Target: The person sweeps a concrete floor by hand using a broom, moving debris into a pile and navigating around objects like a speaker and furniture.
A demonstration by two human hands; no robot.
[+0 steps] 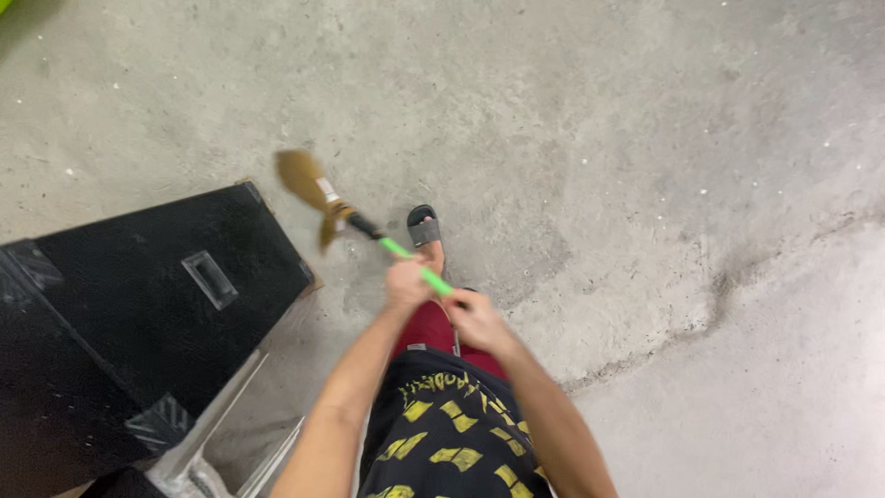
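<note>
Both hands gripping broom, beside black case

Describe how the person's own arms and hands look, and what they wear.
Both forearms are bare, with no sleeves reaching them. The left hand and right hand are ungloved; the blur hides whether there are rings or a watch. Below them show a black shirt with yellow print, red shorts, and a grey-strapped sandal.
</note>
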